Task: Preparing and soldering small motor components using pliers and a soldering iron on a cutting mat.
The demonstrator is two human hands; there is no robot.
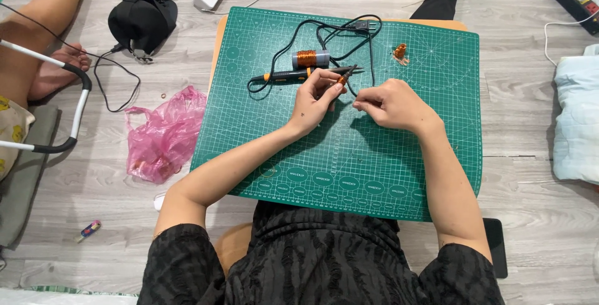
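Left hand [314, 99]: pinching small copper coil [342, 79], above mat [349, 174] centre.
Right hand [390, 102]: closed, apparently drawing fine wire.
Done: one coil [400, 51] lies finished, mat's far right.
Left: spool [310, 59] well stocked.

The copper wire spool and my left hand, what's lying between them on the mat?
In the head view, a black-and-orange corded tool lies between the copper wire spool and the left hand.

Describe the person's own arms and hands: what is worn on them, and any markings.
Both arms are bare from short, dark, textured sleeves down. The left hand has a small dark mark on its back, near the wrist. The right hand shows no ring, watch or glove.
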